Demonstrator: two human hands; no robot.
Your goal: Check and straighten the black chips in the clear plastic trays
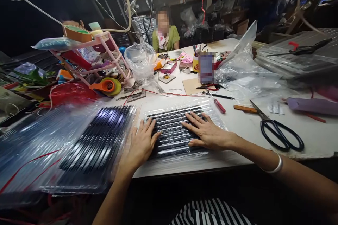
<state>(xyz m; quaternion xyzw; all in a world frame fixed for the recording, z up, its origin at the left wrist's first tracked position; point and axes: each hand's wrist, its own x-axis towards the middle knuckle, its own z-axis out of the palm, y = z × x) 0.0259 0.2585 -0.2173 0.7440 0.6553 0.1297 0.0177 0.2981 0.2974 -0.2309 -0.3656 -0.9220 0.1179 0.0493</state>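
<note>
Head camera shows both bare hands laid on a clear plastic tray (pixel 218 116) of dark strips (pixel 169 137), which lies on the white tabletop (pixel 244 126) directly before the person. The left hand (pixel 142 142) rests along the tray's left side, its fingers splayed and grasping nothing. The right hand (pixel 207 132) lies across the right part of the strips, fingers spread and likewise released. A pale bracelet (pixel 278 163) circles the right forearm.

Just left of the left hand, another batch of dark strips (pixel 97 137) sits in clear plastic, tilted relative to the first, with more clear plastic trays (pixel 47 140) beyond it. Right of the tray lie a screwdriver (pixel 219 106) with a red handle and, farther right, large scissors (pixel 282 133) with dark handles, their blades near a brown wooden piece (pixel 244 108). Behind the tray, a thin red string (pixel 169 93) crosses the tabletop. A pink rack (pixel 116 59) stands at the back left, crowded with items. Across the tabletop is a person in a green top (pixel 174 37).
</note>
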